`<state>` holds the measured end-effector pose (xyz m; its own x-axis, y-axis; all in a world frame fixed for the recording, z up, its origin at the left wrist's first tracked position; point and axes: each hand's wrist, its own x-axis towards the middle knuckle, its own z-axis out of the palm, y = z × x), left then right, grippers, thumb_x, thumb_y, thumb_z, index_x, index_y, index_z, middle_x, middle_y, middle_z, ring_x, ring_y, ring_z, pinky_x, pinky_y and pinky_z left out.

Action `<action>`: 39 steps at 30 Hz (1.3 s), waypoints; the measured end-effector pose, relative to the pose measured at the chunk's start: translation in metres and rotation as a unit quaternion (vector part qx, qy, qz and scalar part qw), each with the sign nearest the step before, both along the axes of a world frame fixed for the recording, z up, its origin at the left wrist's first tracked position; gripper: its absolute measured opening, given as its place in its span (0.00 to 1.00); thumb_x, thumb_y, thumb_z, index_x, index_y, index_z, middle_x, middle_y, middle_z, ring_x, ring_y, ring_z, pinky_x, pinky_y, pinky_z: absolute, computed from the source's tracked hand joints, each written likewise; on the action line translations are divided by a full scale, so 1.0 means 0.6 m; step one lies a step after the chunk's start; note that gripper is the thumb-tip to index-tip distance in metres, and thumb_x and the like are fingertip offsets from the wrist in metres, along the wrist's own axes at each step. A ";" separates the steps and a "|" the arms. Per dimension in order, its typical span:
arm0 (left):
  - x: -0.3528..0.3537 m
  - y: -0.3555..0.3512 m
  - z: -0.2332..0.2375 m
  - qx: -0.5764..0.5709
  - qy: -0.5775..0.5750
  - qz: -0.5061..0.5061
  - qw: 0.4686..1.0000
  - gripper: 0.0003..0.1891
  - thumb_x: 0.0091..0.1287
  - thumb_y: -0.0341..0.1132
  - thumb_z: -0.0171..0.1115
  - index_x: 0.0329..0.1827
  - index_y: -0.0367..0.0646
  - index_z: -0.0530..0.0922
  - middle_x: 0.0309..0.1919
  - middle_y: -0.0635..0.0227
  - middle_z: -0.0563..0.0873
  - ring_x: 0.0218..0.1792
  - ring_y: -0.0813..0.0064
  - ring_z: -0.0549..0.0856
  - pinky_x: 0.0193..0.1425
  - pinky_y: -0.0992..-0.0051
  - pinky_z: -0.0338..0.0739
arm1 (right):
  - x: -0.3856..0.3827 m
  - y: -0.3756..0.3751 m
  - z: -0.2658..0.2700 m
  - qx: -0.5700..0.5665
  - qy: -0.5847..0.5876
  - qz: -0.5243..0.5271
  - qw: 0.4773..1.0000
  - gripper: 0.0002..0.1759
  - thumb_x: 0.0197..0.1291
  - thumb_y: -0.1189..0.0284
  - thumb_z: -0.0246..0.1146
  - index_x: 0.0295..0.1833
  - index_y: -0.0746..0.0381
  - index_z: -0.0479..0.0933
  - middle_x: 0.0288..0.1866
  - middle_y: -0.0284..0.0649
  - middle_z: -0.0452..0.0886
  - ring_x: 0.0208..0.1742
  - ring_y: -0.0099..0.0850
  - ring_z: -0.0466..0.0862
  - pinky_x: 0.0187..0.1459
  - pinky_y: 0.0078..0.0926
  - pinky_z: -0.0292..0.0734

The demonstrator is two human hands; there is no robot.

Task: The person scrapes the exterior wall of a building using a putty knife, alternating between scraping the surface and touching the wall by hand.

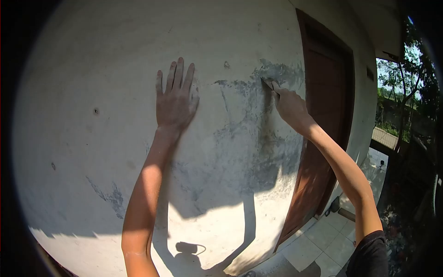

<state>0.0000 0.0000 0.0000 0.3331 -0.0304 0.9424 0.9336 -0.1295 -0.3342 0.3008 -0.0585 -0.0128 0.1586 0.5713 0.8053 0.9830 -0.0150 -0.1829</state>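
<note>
My left hand (176, 97) lies flat against the pale wall (115, 69), its fingers stretched upward and dusted with white. My right hand (291, 107) is closed round a scraper (267, 83), whose thin blade meets the wall at a dark grey patch (281, 71). Its handle is mostly hidden inside my fingers. Around and below the blade the surface is scuffed, with grey streaks and flaked paint running down between both hands.
A brown wooden door (325, 92) in a dark frame stands right of the patch. Light floor tiles (318, 240) lie below it. Further right are trees (401, 78) and a dark cluttered area. My shadow (189, 258) falls across the lower wall.
</note>
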 end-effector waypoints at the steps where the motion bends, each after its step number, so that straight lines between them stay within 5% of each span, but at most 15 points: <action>1: 0.008 -0.001 0.000 -0.001 0.006 0.002 1.000 0.33 0.70 0.46 0.54 0.79 0.57 0.59 0.79 0.66 0.58 0.79 0.70 0.57 0.83 0.55 0.42 | 0.005 0.002 0.000 0.013 0.002 -0.006 1.000 0.21 0.76 0.61 0.47 0.66 0.56 0.73 0.44 0.55 0.85 0.48 0.56 0.85 0.51 0.49 0.80; 11: -0.006 0.003 -0.005 -0.007 -0.011 -0.003 1.000 0.35 0.68 0.46 0.56 0.79 0.60 0.58 0.79 0.70 0.58 0.78 0.73 0.57 0.84 0.57 0.42 | -0.014 0.006 0.022 0.049 0.009 0.015 0.999 0.23 0.76 0.59 0.46 0.68 0.54 0.74 0.44 0.56 0.85 0.48 0.55 0.84 0.50 0.51 0.79; 15: -0.007 0.009 -0.013 -0.006 -0.015 -0.010 1.000 0.34 0.69 0.46 0.55 0.79 0.60 0.58 0.79 0.72 0.59 0.78 0.73 0.58 0.84 0.58 0.42 | 0.002 0.023 0.006 0.065 0.042 0.077 0.994 0.23 0.75 0.61 0.50 0.72 0.50 0.69 0.37 0.59 0.83 0.41 0.58 0.83 0.43 0.51 0.75; 18: -0.009 0.002 -0.032 -0.001 -0.024 -0.008 1.000 0.33 0.70 0.45 0.54 0.79 0.60 0.59 0.78 0.73 0.59 0.78 0.74 0.58 0.84 0.58 0.43 | -0.009 0.014 -0.100 0.030 0.050 0.079 0.995 0.24 0.75 0.58 0.47 0.74 0.48 0.67 0.40 0.58 0.84 0.44 0.58 0.83 0.49 0.53 0.77; 23: -0.018 -0.004 -0.111 -0.021 -0.049 -0.007 0.999 0.33 0.70 0.44 0.53 0.79 0.60 0.59 0.79 0.73 0.60 0.78 0.72 0.59 0.83 0.56 0.43 | -0.031 -0.002 -0.359 -0.029 0.152 0.130 0.979 0.27 0.75 0.58 0.49 0.77 0.48 0.61 0.26 0.61 0.79 0.30 0.60 0.81 0.36 0.53 0.75; 24: -0.020 -0.005 -0.133 -0.031 -0.044 -0.006 0.999 0.33 0.70 0.44 0.53 0.79 0.60 0.59 0.79 0.73 0.60 0.78 0.72 0.59 0.83 0.56 0.43 | -0.049 -0.019 -0.395 -0.066 0.233 0.126 0.962 0.22 0.74 0.66 0.53 0.69 0.59 0.71 0.23 0.59 0.76 0.23 0.49 0.79 0.30 0.44 0.70; 27: -0.018 -0.010 -0.209 -0.052 -0.050 -0.009 0.997 0.33 0.69 0.43 0.53 0.79 0.59 0.59 0.79 0.70 0.59 0.78 0.69 0.59 0.83 0.55 0.42 | -0.075 -0.030 -0.550 -0.069 0.334 0.154 0.927 0.24 0.76 0.65 0.51 0.74 0.58 0.66 0.18 0.49 0.63 0.20 0.29 0.64 0.26 0.36 0.64; 28: -0.016 -0.014 -0.235 -0.067 -0.058 0.001 0.996 0.33 0.67 0.43 0.55 0.78 0.60 0.61 0.79 0.71 0.61 0.77 0.70 0.60 0.82 0.55 0.44 | -0.081 -0.028 -0.597 -0.087 0.334 0.151 0.926 0.27 0.77 0.61 0.49 0.77 0.53 0.61 0.16 0.51 0.67 0.16 0.40 0.70 0.27 0.42 0.67; 29: -0.015 -0.018 -0.261 -0.082 -0.065 0.012 0.994 0.33 0.65 0.43 0.57 0.77 0.62 0.63 0.78 0.71 0.62 0.77 0.70 0.61 0.82 0.54 0.46 | -0.092 -0.031 -0.630 -0.086 0.347 0.160 0.920 0.27 0.77 0.61 0.49 0.78 0.51 0.60 0.16 0.49 0.66 0.16 0.37 0.68 0.27 0.41 0.66; 35: -0.013 -0.016 -0.390 -0.119 -0.048 -0.027 0.991 0.31 0.67 0.39 0.53 0.76 0.56 0.67 0.78 0.66 0.62 0.79 0.63 0.59 0.81 0.53 0.43 | -0.096 0.003 -0.674 0.009 0.439 0.120 0.890 0.27 0.78 0.60 0.47 0.78 0.55 0.60 0.15 0.46 0.63 0.17 0.33 0.64 0.25 0.40 0.64; 39: -0.013 -0.007 -0.428 -0.123 -0.026 -0.044 0.991 0.30 0.67 0.38 0.52 0.75 0.56 0.69 0.78 0.66 0.63 0.78 0.63 0.59 0.81 0.53 0.43 | -0.144 0.005 -0.724 -0.072 0.630 0.144 0.760 0.30 0.78 0.57 0.47 0.79 0.56 0.55 0.14 0.41 0.62 0.16 0.29 0.62 0.23 0.37 0.62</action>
<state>-0.0078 -0.0044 -0.2567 0.2900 0.1765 0.9406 0.9303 -0.2827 -0.2338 0.2145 -0.0554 -0.4473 0.6037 0.7960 0.0431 -0.0052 0.0580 -0.9983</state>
